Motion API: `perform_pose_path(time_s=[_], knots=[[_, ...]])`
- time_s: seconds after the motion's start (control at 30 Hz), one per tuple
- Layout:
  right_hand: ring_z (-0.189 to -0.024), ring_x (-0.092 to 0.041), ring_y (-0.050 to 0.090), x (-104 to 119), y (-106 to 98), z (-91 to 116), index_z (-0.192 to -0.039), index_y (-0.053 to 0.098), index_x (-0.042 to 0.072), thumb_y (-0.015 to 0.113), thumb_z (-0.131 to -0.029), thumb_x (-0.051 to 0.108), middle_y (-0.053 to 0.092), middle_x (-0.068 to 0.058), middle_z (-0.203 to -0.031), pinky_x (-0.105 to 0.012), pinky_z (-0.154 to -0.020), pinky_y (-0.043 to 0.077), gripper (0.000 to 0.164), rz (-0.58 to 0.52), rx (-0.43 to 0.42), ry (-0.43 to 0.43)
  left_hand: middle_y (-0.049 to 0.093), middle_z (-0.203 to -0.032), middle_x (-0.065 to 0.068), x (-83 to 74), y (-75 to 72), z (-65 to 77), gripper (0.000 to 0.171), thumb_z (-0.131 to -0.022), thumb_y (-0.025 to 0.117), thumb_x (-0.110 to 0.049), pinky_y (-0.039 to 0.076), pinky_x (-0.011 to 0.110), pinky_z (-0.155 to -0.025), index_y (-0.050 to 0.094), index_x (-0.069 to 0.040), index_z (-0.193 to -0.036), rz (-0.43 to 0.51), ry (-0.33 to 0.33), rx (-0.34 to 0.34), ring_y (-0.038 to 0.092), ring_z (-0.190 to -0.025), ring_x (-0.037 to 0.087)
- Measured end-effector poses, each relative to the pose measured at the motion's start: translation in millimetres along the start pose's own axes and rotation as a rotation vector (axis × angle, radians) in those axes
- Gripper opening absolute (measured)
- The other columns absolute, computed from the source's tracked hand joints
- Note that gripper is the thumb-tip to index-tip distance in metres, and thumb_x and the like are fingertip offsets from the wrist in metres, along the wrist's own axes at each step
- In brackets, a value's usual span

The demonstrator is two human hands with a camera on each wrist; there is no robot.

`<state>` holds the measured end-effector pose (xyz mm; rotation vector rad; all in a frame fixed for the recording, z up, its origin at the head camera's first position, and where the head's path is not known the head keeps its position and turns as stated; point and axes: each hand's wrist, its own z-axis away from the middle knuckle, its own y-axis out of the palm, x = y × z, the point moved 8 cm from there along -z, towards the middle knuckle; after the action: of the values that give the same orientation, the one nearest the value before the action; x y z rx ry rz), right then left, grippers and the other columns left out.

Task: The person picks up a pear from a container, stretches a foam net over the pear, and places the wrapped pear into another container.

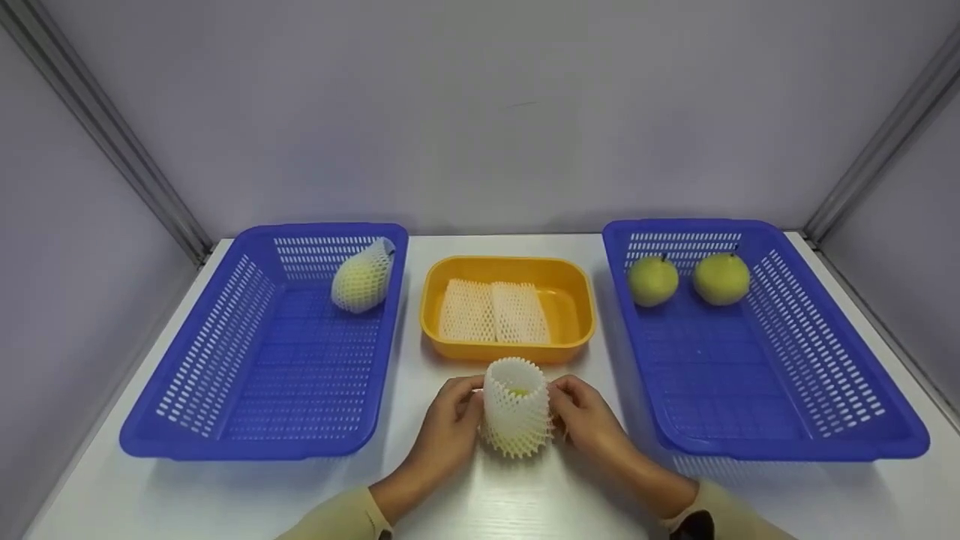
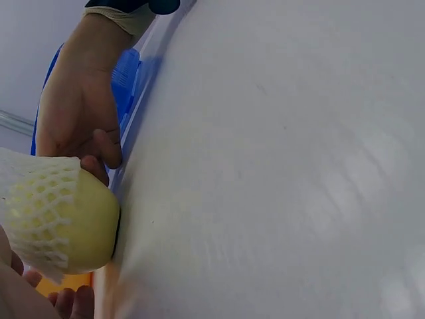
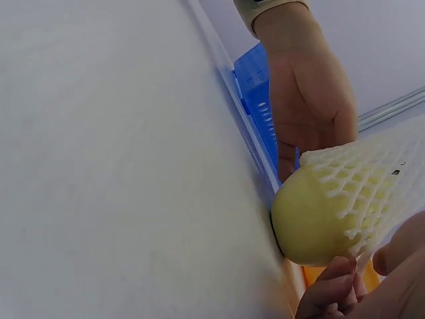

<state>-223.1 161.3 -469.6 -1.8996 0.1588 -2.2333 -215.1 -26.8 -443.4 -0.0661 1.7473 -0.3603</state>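
A white foam net sleeve (image 1: 516,420) stands upright on the table, with its open end up. It covers the upper part of a yellow-green pear (image 2: 98,222), whose bare lower end rests on the table in both wrist views. On the sleeve's left side, my left hand (image 1: 448,421) pinches the netting between thumb and fingers. My right hand (image 1: 594,424) pinches it from the opposite side, fingertips near the sleeve's lower edge (image 3: 352,236) in the right wrist view.
Behind the hands sits an orange tub (image 1: 510,352) with flat foam nets (image 1: 495,315). A blue basket (image 1: 300,375) on the left holds a netted pear (image 1: 363,279). The blue basket (image 1: 727,382) on the right holds two bare pears (image 1: 652,282). Walls enclose the table's back and sides.
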Motion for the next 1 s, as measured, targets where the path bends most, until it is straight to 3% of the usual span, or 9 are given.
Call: perform_pose_path(time_s=[0.17, 0.23, 0.33, 0.4, 0.5, 0.67, 0.8, 0.9, 1.0], knots=[[-0.086, -0.020, 0.058, 11, -3, 4, -0.109, 0.059, -0.002, 0.054, -0.099, 0.000, 0.062, -0.008, -0.095, -0.027, -0.065, 0.050, 0.011, 0.006, -0.013, -0.123, 0.053, -0.144, 0.014, -0.9, 3.6, 3.8, 0.042, -0.102, 0.043, 0.001, 0.036, 0.052, -0.115, 0.054, 0.000, -0.142, 0.050, -0.015, 0.065, 0.044, -0.139, 0.032], [-0.101, -0.025, 0.060, 20, -2, 7, -0.117, 0.059, -0.003, 0.055, -0.090, -0.009, 0.064, -0.013, -0.110, -0.031, -0.080, 0.054, 0.028, 0.009, 0.030, -0.221, 0.049, -0.150, 0.015, -2.4, 5.8, 6.6, 0.051, -0.095, 0.046, 0.004, 0.029, 0.053, -0.119, 0.050, 0.001, -0.145, 0.045, 0.006, 0.102, 0.037, -0.145, 0.033], [-0.122, -0.029, 0.055, 32, 0, 14, -0.132, 0.056, -0.005, 0.052, -0.078, -0.017, 0.058, -0.020, -0.132, -0.039, -0.101, 0.050, 0.055, 0.005, 0.130, -0.368, 0.042, -0.155, 0.018, -4.5, 10.4, 11.5, 0.063, -0.086, 0.052, 0.004, 0.023, 0.055, -0.121, 0.044, 0.004, -0.149, 0.014, 0.041, 0.161, 0.032, -0.148, 0.035], [-0.128, -0.024, 0.052, 38, 2, 18, -0.138, 0.051, -0.007, 0.051, -0.075, -0.019, 0.054, -0.022, -0.138, -0.039, -0.108, 0.046, 0.065, -0.003, 0.198, -0.450, 0.040, -0.157, 0.019, -5.3, 12.9, 13.4, 0.069, -0.083, 0.056, 0.002, 0.021, 0.056, -0.121, 0.042, 0.004, -0.151, -0.002, 0.057, 0.189, 0.030, -0.149, 0.036], [-0.133, -0.010, 0.048, 42, 4, 23, -0.143, 0.047, -0.009, 0.057, -0.080, -0.018, 0.051, -0.025, -0.142, -0.033, -0.113, 0.041, 0.064, 0.010, 0.271, -0.535, 0.040, -0.157, 0.018, -5.0, 15.5, 13.8, 0.065, -0.094, 0.063, -0.009, 0.022, 0.057, -0.121, 0.040, 0.001, -0.153, 0.014, 0.065, 0.225, 0.032, -0.148, 0.035], [-0.132, -0.004, 0.047, 40, 7, 24, -0.141, 0.050, -0.009, 0.073, -0.093, 0.005, 0.054, -0.025, -0.141, -0.035, -0.112, 0.043, 0.055, 0.088, 0.294, -0.572, 0.046, -0.154, 0.013, -1.6, 15.8, 10.7, 0.065, -0.098, 0.069, -0.030, 0.031, 0.053, -0.118, 0.044, -0.004, -0.152, -0.004, 0.064, 0.240, 0.038, -0.145, 0.031], [-0.132, -0.006, 0.048, 36, 9, 21, -0.140, 0.051, -0.009, 0.075, -0.093, 0.010, 0.055, -0.025, -0.141, -0.047, -0.111, 0.043, 0.056, 0.124, 0.316, -0.548, 0.047, -0.153, 0.015, 2.2, 16.5, 9.0, 0.068, -0.095, 0.072, -0.027, 0.035, 0.047, -0.117, 0.044, 0.000, -0.150, -0.038, 0.046, 0.270, 0.041, -0.143, 0.031], [-0.133, -0.009, 0.048, 33, 9, 19, -0.141, 0.050, -0.009, 0.077, -0.091, 0.011, 0.054, -0.026, -0.142, -0.048, -0.111, 0.042, 0.060, 0.120, 0.357, -0.515, 0.046, -0.152, 0.017, 4.4, 17.1, 8.7, 0.071, -0.093, 0.074, -0.022, 0.036, 0.046, -0.117, 0.040, 0.002, -0.151, -0.044, 0.022, 0.303, 0.042, -0.143, 0.032], [-0.135, -0.022, 0.048, 31, 10, 18, -0.142, 0.048, -0.008, 0.078, -0.089, 0.009, 0.053, -0.024, -0.142, -0.047, -0.112, 0.042, 0.063, 0.122, 0.397, -0.489, 0.043, -0.154, 0.019, 4.6, 17.3, 9.2, 0.077, -0.092, 0.076, -0.021, 0.034, 0.047, -0.118, 0.037, 0.003, -0.153, -0.076, 0.008, 0.325, 0.040, -0.144, 0.034]])
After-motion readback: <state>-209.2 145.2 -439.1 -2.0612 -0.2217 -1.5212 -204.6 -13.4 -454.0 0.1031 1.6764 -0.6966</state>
